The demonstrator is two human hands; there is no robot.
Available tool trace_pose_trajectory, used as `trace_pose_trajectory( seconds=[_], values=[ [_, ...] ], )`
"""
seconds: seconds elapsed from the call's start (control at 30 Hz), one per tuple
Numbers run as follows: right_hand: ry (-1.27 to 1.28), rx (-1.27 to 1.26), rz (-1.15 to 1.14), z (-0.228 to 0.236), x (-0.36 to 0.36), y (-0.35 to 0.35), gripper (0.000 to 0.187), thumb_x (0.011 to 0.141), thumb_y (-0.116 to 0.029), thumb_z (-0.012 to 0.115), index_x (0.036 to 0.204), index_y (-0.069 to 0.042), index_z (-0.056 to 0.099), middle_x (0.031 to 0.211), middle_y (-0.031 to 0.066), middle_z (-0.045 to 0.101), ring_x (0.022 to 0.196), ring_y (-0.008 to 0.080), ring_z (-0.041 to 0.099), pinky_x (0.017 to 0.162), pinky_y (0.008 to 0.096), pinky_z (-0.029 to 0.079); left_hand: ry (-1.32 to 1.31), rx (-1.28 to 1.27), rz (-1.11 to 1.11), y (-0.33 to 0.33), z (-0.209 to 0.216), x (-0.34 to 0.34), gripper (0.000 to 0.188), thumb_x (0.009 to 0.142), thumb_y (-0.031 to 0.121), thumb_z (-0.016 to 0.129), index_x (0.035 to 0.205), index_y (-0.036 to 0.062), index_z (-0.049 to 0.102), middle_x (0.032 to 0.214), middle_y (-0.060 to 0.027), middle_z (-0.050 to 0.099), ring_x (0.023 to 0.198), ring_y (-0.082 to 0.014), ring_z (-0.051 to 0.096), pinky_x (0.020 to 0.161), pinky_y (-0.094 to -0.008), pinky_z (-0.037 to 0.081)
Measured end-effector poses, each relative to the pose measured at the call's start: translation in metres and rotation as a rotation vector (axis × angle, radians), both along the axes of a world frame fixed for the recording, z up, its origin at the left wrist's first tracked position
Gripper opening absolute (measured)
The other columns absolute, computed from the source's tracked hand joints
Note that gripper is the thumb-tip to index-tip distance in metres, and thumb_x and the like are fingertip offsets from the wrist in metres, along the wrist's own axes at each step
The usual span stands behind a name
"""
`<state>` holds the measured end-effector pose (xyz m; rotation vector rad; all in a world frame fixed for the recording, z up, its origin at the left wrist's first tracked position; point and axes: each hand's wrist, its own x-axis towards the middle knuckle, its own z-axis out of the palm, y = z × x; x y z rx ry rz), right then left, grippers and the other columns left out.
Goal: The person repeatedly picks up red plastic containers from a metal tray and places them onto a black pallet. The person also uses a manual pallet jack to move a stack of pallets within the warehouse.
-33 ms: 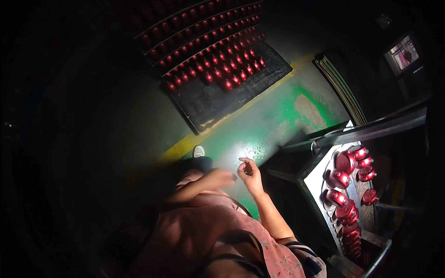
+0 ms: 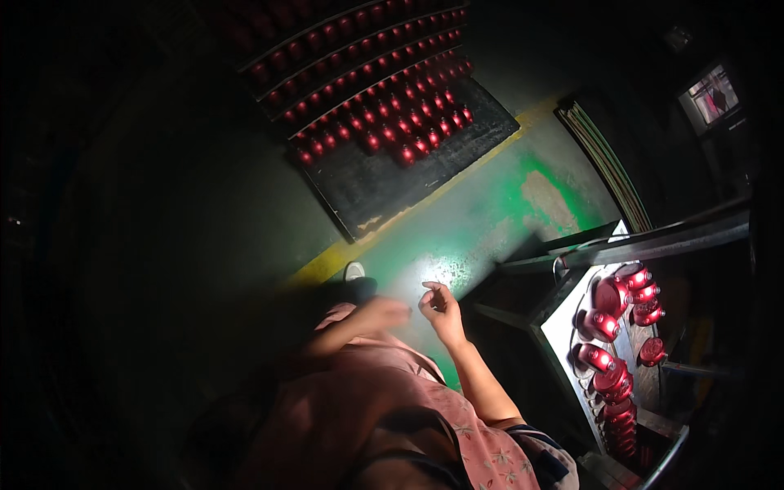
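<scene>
In front of my pink apron (image 2: 359, 384), both hands are raised near each other over the green floor, apart from anything else. My left hand (image 2: 384, 313) is smeared and shaded, so its fingers do not show clearly. My right hand (image 2: 442, 309) is bent at the wrist, its fingers loosely curled and a gap showing between them; nothing is visible in it. To the right of it, several glossy red round objects with small metal tips (image 2: 603, 327) sit on a brightly lit white-topped stand (image 2: 563, 309).
Ahead, a dark board (image 2: 367, 196) on the floor bears many rows of similar red objects (image 2: 407, 153). A dark metal bar (image 2: 661, 238) crosses above the stand. Flat sheets (image 2: 600, 159) lean at the right, and a yellow line (image 2: 322, 264) marks the floor. My shoe (image 2: 354, 270) shows below the board.
The whole view has shifted slightly, so the board and the stand sit a little lower and farther right. My hands keep nearly the same pose.
</scene>
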<state>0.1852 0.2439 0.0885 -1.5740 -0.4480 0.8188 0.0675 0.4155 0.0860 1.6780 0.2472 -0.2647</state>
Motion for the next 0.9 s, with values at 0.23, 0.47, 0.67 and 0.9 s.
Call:
trace_pose_trajectory(
  seconds=[0.23,0.47,0.67,0.9],
  values=[
    [0.018,-0.082,0.176,0.013,0.055,0.134,0.046,0.084,-0.005,0.069,0.127,-0.004,0.053,0.090,0.0040,0.063,0.077,0.0130,0.060,0.071,0.0287,0.052,0.097,0.036,0.356,0.257,-0.036,-0.005,0.027,0.089,0.010,0.068,0.111,-0.0044,0.066,0.103,-0.0093,0.071,0.098,-0.0139,0.066,0.090,-0.0279,0.051],
    [-0.122,-0.209,0.341,-0.009,0.151,0.228,0.051,0.084,-0.010,0.075,0.129,-0.005,0.052,0.091,0.0037,0.066,0.073,0.0093,0.059,0.071,0.0258,0.049,0.076,0.094,0.614,0.413,-0.081,0.004,0.031,0.084,0.006,0.073,0.112,-0.0029,0.066,0.101,-0.0080,0.071,0.093,-0.0135,0.066,0.084,-0.0266,0.052],
    [-0.042,-0.181,0.487,-0.086,0.229,0.333,0.061,0.080,-0.013,0.079,0.133,-0.006,0.051,0.103,0.0063,0.065,0.083,0.0143,0.061,0.076,0.0284,0.052,0.370,0.023,0.781,0.430,-0.101,-0.045,0.042,0.084,0.016,0.075,0.123,0.0071,0.062,0.105,-0.0033,0.068,0.096,-0.0110,0.063,0.079,-0.0292,0.053],
    [-0.315,-0.227,0.592,-0.200,0.308,0.460,0.072,0.071,-0.022,0.086,0.135,-0.015,0.053,0.116,0.0072,0.063,0.094,0.0193,0.063,0.081,0.0326,0.054,0.602,0.111,0.888,0.483,-0.181,-0.003,0.056,0.079,0.017,0.081,0.129,0.0117,0.056,0.100,-0.0004,0.065,0.093,-0.0100,0.061,0.075,-0.0293,0.054]
  ],
)
